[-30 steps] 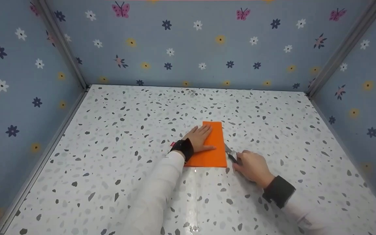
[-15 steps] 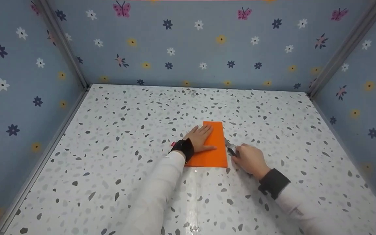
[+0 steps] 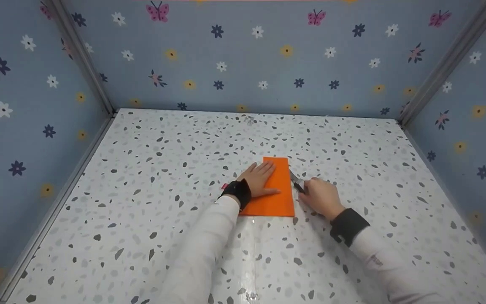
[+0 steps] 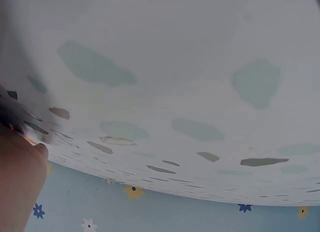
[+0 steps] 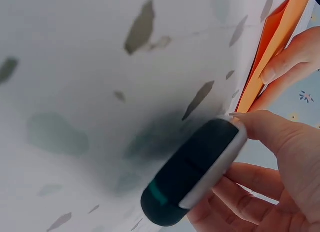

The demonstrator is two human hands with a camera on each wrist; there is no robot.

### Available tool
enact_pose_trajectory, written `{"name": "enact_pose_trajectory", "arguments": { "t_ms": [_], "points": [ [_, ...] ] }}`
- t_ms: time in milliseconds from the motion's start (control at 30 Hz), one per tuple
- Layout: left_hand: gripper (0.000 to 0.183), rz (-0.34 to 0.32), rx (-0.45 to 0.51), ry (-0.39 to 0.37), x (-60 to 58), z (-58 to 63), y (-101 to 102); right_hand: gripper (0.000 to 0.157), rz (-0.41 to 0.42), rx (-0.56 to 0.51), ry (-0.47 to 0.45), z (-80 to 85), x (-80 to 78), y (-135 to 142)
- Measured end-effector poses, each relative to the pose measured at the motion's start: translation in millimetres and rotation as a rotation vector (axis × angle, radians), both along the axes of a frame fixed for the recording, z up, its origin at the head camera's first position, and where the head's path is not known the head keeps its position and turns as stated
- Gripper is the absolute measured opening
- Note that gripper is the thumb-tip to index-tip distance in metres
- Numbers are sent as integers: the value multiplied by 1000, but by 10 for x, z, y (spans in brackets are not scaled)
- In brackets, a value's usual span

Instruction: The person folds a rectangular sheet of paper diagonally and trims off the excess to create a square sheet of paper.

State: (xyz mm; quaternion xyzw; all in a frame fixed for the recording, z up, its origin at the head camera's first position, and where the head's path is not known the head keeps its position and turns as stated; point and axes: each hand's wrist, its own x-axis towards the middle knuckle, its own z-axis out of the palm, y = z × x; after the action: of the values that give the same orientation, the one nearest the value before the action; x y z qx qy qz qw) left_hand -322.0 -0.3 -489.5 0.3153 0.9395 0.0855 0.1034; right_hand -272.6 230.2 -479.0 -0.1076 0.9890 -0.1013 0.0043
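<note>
A folded sheet of orange paper (image 3: 284,202) lies on the table in the head view, its layers slightly parted in the right wrist view. My left hand (image 3: 258,180) presses flat on its left part with fingers spread. At the paper's right edge, my right hand (image 3: 322,196) grips a utility knife (image 5: 192,167) with a black and grey handle. The knife's metal blade (image 3: 294,177) points up and left against the right edge; whether its tip lies between the layers cannot be told. Only part of a finger (image 4: 20,177) shows in the left wrist view.
The white speckled tabletop (image 3: 163,147) has a strip of clear tape (image 3: 248,257) near its front middle. Blue flowered panels (image 3: 243,55) rise along the back and both sides. Grey posts (image 3: 85,55) stand at the corners.
My right hand has slid the knife away from me, up along the paper's right edge. The left hand and the paper stay in place.
</note>
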Motion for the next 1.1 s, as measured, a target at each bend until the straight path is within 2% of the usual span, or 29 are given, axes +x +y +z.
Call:
{"name": "enact_pose_trajectory", "arguments": {
  "t_ms": [467, 900, 1100],
  "points": [
    [89, 5, -25, 6, 5, 4, 12, 25, -30, -1, 13, 0, -186, -38],
    [88, 9, -3, -6, -2, 5, 14, 25, -63, -4, -2, 14, -328, -84],
    [87, 24, -26, 19, -32, -82, 31, 25, -88, -3, -35, 16, -399, -99]
  ]
}}
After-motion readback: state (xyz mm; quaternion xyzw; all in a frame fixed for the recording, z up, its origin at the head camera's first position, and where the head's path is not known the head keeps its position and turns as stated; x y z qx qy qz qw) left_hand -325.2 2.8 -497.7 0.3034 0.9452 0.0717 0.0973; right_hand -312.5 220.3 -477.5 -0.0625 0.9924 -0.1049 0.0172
